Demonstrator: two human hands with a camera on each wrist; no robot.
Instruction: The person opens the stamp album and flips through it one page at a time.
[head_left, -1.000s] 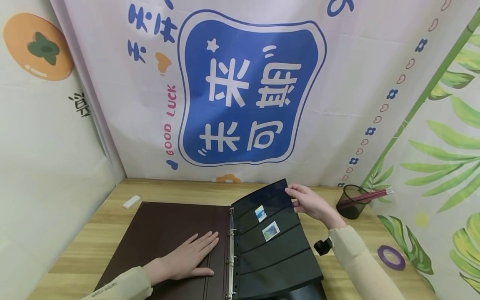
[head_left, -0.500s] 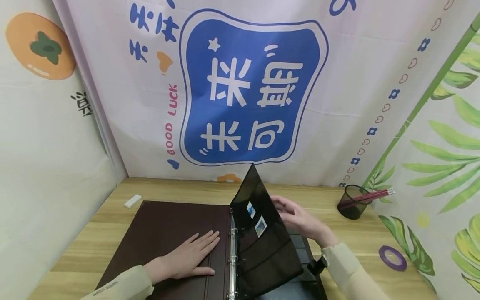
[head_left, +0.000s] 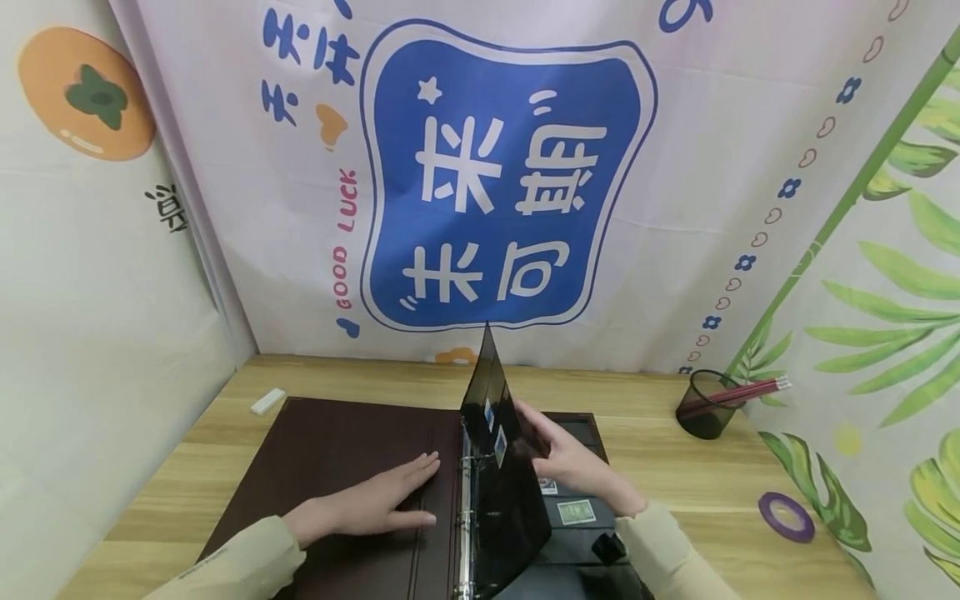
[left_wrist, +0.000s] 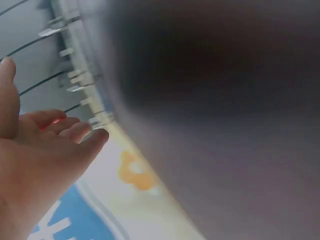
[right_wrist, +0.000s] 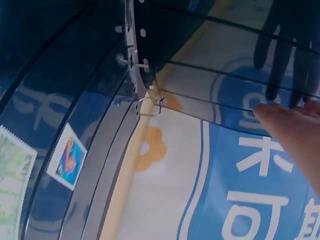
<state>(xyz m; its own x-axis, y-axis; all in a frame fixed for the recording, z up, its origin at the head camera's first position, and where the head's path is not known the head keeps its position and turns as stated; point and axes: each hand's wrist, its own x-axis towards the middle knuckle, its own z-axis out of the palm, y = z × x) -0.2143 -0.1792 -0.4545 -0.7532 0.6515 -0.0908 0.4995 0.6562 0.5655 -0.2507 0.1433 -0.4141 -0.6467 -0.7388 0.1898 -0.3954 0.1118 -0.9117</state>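
The person's left arm [head_left: 240,557] enters from the lower left in a pale sleeve, the left hand [head_left: 369,504] bare, its back turned upward, the fingers extended close together and the thumb [head_left: 411,520] spread apart from them. The right arm [head_left: 666,554], similarly sleeved, enters from the lower right and slants up and leftward, the right hand [head_left: 576,462] reaching inward with its index finger extended; in the right wrist view, parts of this hand appear at the right edge.

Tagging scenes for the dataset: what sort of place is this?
Likely an indoor desk corner: wood-grain desktop, printed backdrop behind it, and a black cup of pencils.
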